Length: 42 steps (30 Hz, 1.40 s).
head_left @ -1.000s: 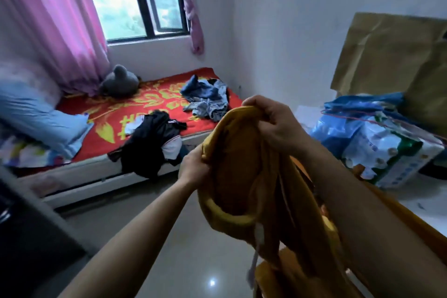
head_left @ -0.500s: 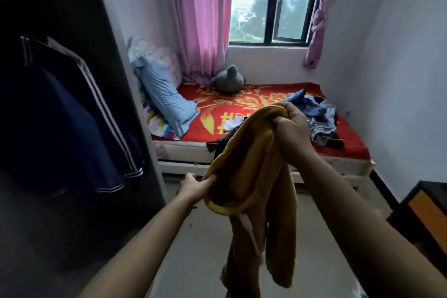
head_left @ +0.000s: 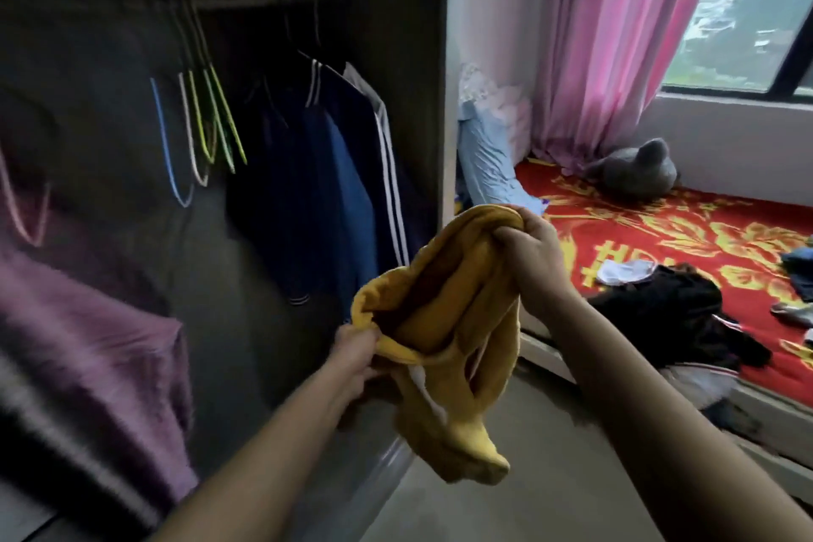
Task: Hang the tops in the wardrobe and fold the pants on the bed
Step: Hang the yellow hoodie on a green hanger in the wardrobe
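Observation:
A yellow top (head_left: 444, 334) hangs bunched between both hands in front of the open wardrobe (head_left: 409, 13). My right hand (head_left: 530, 255) grips its upper edge; my left hand (head_left: 354, 345) grips the lower rim of the opening. Inside the wardrobe, several empty coloured hangers (head_left: 202, 123) dangle from the rail, beside dark blue tops (head_left: 334, 172) with white stripes. On the bed (head_left: 686, 233) at the right lie a black garment (head_left: 668, 312) over the edge and blue clothes (head_left: 798, 260) further right.
A purple garment (head_left: 88, 348) hangs at the wardrobe's left, close to the camera. A blue pillow (head_left: 488, 154), a grey plush toy (head_left: 633, 172) and pink curtains (head_left: 616, 35) sit at the bed's head. Bare floor (head_left: 550, 475) lies between wardrobe and bed.
The view has swung left from the bed to the open wardrobe. Both hands still hold the yellow top, which is now in front of the hanging clothes.

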Each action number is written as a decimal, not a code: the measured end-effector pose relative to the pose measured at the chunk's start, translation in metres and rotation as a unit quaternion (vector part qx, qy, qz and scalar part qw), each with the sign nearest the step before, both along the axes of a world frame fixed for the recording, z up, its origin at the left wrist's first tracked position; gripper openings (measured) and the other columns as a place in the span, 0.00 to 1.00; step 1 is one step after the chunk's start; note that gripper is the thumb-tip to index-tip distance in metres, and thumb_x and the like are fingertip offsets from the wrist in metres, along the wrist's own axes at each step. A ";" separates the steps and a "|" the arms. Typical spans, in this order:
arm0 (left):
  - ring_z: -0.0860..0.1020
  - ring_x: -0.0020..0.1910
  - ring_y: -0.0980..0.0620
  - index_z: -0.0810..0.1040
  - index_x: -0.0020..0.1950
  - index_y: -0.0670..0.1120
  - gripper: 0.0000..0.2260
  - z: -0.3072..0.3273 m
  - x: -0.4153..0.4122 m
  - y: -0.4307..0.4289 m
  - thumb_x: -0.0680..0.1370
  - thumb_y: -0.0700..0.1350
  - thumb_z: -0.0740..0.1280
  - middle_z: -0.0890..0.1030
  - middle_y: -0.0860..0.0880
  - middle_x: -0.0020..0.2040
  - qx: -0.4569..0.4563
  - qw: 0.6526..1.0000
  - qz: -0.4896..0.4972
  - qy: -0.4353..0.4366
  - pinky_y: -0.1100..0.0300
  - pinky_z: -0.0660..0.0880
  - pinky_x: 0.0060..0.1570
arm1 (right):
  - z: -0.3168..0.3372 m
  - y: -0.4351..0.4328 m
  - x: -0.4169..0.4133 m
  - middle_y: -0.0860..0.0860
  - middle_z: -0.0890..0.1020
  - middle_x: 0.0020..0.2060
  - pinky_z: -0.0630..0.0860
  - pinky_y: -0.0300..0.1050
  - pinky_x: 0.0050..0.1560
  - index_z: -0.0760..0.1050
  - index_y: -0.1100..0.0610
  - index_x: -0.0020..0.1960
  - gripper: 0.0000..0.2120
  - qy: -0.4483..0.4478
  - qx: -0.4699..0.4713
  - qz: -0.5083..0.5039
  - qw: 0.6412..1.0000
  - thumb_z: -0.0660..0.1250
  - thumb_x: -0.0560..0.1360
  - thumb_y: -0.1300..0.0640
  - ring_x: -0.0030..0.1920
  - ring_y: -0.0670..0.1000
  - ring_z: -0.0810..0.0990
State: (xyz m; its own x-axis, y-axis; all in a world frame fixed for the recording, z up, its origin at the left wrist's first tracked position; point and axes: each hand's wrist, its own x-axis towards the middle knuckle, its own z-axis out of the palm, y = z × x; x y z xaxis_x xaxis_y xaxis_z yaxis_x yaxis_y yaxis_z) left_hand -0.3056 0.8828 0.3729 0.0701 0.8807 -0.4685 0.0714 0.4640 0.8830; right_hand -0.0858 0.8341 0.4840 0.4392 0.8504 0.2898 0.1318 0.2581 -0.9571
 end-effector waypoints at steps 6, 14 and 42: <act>0.80 0.51 0.46 0.76 0.57 0.46 0.13 0.046 -0.035 0.074 0.83 0.54 0.60 0.81 0.45 0.51 0.170 0.968 0.171 0.066 0.49 0.80 0.49 | 0.004 0.111 -0.021 0.48 0.83 0.50 0.80 0.38 0.44 0.79 0.46 0.57 0.10 -0.032 -0.044 0.175 0.983 0.70 0.76 0.52 0.52 0.49 0.82; 0.78 0.51 0.48 0.76 0.59 0.46 0.14 0.089 -0.068 0.107 0.83 0.54 0.60 0.80 0.48 0.51 0.311 0.861 0.344 0.209 0.51 0.75 0.53 | -0.004 0.219 -0.061 0.45 0.81 0.52 0.83 0.47 0.51 0.76 0.48 0.62 0.15 -0.150 -0.051 0.308 0.938 0.70 0.76 0.47 0.52 0.46 0.81; 0.75 0.33 0.59 0.73 0.42 0.49 0.10 0.062 -0.225 0.178 0.82 0.48 0.62 0.77 0.50 0.35 0.344 0.852 0.332 0.212 0.59 0.73 0.37 | 0.069 0.338 -0.266 0.46 0.78 0.36 0.71 0.47 0.39 0.76 0.54 0.59 0.18 -0.200 0.124 0.065 0.970 0.49 0.86 0.49 0.36 0.47 0.77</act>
State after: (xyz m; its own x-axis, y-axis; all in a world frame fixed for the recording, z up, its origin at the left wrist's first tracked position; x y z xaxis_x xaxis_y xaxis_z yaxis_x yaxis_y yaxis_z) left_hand -0.5309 1.0604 0.4353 -0.5986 0.7362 0.3157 0.3751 -0.0906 0.9226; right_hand -0.3518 1.1720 0.5529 0.1433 0.7729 0.6181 0.4316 0.5132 -0.7418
